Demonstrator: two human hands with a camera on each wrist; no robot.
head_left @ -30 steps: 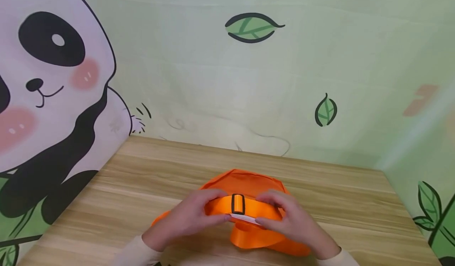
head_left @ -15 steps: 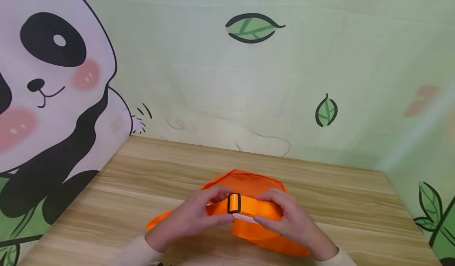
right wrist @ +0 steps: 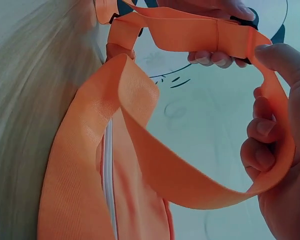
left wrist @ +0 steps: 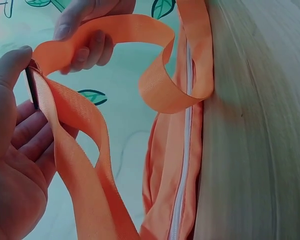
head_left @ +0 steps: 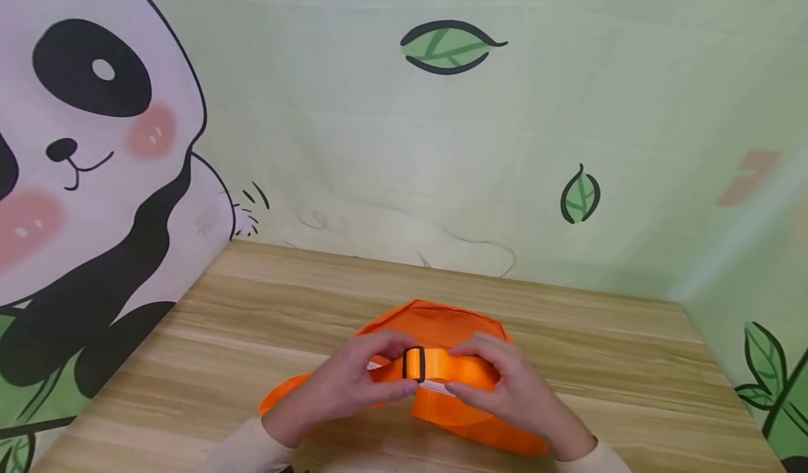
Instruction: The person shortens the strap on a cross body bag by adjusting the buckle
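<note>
An orange fabric bag [head_left: 435, 322] lies on the wooden table, its white zipper [left wrist: 185, 150] running along the side in both wrist views. Above it both hands hold up the bag's orange webbing strap [head_left: 467, 369], which passes through a black slider buckle [head_left: 422, 365]. The left hand [head_left: 350, 375] pinches the strap at this buckle, thumb on one edge and fingers on the other. To its right, the right hand [head_left: 511, 378] grips the strap, which loops across the palm in the right wrist view. Much of the bag is hidden behind the hands and strap.
Another strap loop [head_left: 280, 392] sticks out left of the left forearm on the wooden table [head_left: 265, 304]. The table meets a pale green printed backdrop [head_left: 353, 143] at the back, with a panda [head_left: 179, 192] on the left and leaves.
The slider buckle has shifted slightly left, right to the left hand's fingertips. More strap shows between it and the right hand. The hanging strap loop below has flattened.
</note>
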